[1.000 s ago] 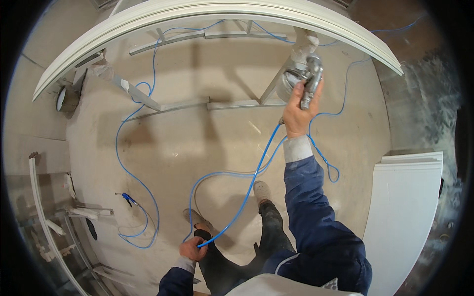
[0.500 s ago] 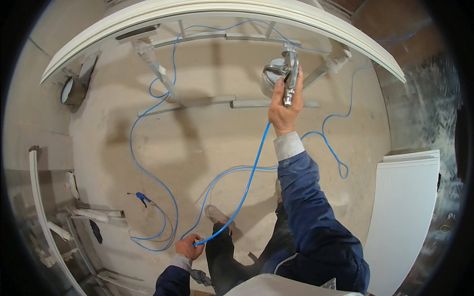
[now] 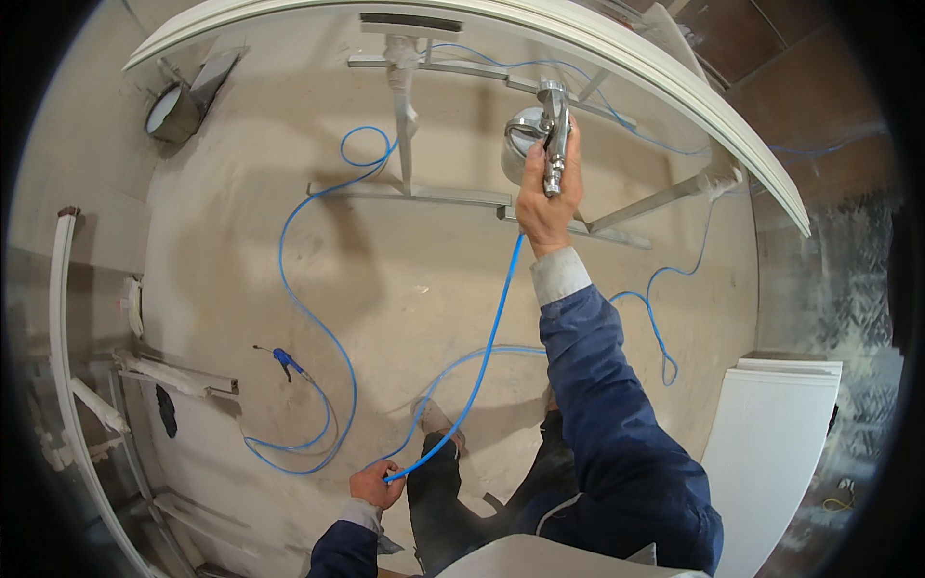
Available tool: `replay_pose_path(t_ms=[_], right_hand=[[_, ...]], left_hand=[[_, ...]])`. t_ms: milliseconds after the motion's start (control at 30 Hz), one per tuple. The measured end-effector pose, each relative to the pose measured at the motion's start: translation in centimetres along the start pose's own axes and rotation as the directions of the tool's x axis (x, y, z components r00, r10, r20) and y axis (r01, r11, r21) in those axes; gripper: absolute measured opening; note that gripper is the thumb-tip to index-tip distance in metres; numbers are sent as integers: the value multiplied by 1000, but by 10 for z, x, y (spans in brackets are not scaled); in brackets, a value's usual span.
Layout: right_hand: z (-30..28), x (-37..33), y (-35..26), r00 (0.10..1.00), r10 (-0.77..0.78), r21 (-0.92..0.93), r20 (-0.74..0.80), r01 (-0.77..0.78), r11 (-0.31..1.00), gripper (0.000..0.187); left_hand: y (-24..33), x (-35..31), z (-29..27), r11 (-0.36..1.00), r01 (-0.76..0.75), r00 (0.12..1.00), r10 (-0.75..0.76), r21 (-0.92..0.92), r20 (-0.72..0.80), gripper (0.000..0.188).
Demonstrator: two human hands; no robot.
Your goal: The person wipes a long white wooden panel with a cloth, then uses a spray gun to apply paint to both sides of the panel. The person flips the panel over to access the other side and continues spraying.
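Stretched out ahead, my right hand [image 3: 545, 214] is closed around a metal spray gun [image 3: 554, 125] with a round cup [image 3: 521, 143] at its left side. A blue air hose [image 3: 480, 380] runs down from behind that hand. Low by my left leg, my left hand [image 3: 376, 486] is closed on the same hose, its fingers pinched around it. Beyond the gun, a long white panel [image 3: 617, 53] curves across the top of the view, resting on metal stands [image 3: 403, 135]. The gun's nozzle and trigger cannot be made out.
On the floor at left lies a blue blow gun [image 3: 281, 360] with its own looping hose [image 3: 323, 323]. A bucket [image 3: 173, 114] stands at far left. White boards [image 3: 771, 433] are stacked at right; a rack with a long strip [image 3: 63, 318] stands at left.
My view has turned, so the panel and stands appear tilted down toward the right. My right hand with the spray gun sits slightly further left; my left hand keeps its grip on the hose.
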State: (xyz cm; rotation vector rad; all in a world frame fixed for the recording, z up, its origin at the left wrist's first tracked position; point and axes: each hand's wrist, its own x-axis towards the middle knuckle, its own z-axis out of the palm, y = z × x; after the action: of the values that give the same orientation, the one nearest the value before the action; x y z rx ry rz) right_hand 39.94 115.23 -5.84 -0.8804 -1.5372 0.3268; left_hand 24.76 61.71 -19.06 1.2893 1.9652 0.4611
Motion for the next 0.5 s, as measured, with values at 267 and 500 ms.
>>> replay_pose_path(t_ms=[267,500], right_hand=[[99,-7,-41,977,-203,101,65,196,975,57],[127,-28,-84,980,-73,362,183,2,932,60]], left_hand=[[-25,-18,-7,993,84,996,-87,-86,-36,18],[-25,-39,-8,985,159,987,-159,-60,14,18]])
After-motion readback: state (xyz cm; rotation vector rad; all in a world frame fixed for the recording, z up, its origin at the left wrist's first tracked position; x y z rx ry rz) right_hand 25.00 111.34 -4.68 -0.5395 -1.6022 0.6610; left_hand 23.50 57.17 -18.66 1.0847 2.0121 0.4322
